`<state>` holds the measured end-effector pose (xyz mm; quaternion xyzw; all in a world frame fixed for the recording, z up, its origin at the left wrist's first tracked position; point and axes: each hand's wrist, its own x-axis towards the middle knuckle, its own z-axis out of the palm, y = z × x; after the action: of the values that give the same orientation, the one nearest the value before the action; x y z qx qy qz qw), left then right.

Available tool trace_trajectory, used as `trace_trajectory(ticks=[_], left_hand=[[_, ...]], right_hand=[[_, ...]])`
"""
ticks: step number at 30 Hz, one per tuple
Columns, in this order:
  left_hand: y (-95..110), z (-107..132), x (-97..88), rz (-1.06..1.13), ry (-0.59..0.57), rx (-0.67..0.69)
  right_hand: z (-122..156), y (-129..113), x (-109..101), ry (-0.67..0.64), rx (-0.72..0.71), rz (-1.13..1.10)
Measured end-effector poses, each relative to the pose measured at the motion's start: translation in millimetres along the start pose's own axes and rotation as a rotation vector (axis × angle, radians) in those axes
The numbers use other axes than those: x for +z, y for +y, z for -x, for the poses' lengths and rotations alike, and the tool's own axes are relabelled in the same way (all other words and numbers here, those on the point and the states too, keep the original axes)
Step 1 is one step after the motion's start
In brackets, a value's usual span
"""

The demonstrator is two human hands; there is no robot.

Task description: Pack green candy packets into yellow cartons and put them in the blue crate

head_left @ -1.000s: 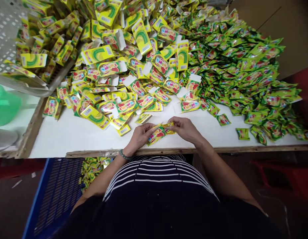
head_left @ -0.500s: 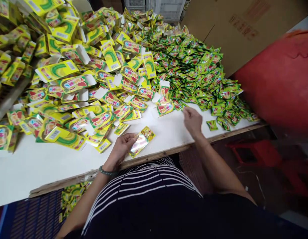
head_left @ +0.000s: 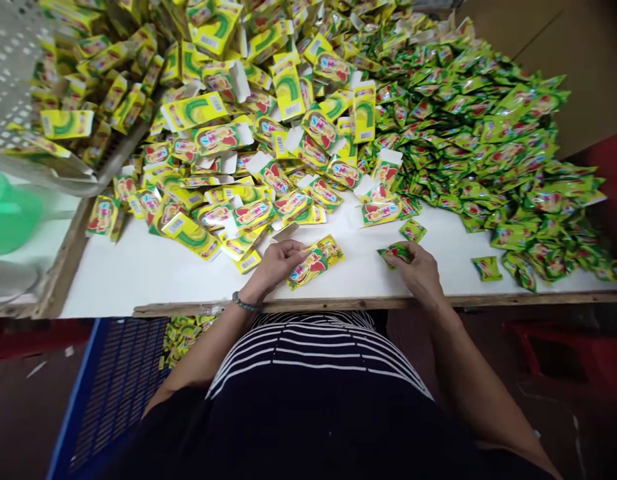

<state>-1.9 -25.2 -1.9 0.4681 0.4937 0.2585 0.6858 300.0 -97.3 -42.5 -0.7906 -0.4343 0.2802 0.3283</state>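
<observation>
My left hand [head_left: 277, 264] is closed on a small yellow carton [head_left: 314, 261] that lies near the front edge of the white table [head_left: 153, 277]. My right hand [head_left: 419, 271] is closed on a green sachet [head_left: 394, 253] a little to the right of the carton. One more loose green sachet [head_left: 413, 231] lies just beyond that hand. A heap of open yellow cartons [head_left: 238, 153] covers the table's left and middle. A large heap of green sachets [head_left: 488, 140] fills the right side.
A grey perforated crate [head_left: 18, 87] with cartons tips over the back left. A green plastic object [head_left: 11, 213] sits at far left. A blue crate [head_left: 108, 393] with filled cartons stands under the table edge. Brown cardboard [head_left: 583, 60] is at back right.
My right hand let go of the carton, reached out to the sachet heap and came back holding a green sachet. My left hand kept hold of the carton.
</observation>
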Motion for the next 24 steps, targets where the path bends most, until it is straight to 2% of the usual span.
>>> trace_trajectory(ticks=[3,5,9,15,17,20,24], left_hand=[[-2.1,2.0,-5.5,-0.122,0.013,0.039],[-2.4,3.5,-7.0,-0.178,0.008,0.055],[-2.5,6.5,-7.9,-0.153,-0.028,0.063],[-2.7,8.6,-8.2,-0.025,-0.046,0.057],[-3.4,7.9,-6.6,0.023,-0.045,0.06],[-5.2,6.0,-2.6,0.144,-0.049,0.045],[-9.1,5.2,2.6,0.289,-0.039,-0.005]], right_hand=[[11.7,-41.8,18.2,-0.171,-0.149,-0.393],[12.1,-67.1,29.5,-0.254,-0.237,-0.501],[3.8,-95.4,43.7,-0.446,-0.311,-0.347],[-1.1,-105.9,55.1,-0.618,-0.385,-0.175],[-1.6,-109.8,59.4,-0.605,-0.363,-0.164],[-2.0,-117.1,65.3,-0.51,-0.339,-0.199],[2.6,-125.2,68.0,-0.49,-0.352,-0.273]])
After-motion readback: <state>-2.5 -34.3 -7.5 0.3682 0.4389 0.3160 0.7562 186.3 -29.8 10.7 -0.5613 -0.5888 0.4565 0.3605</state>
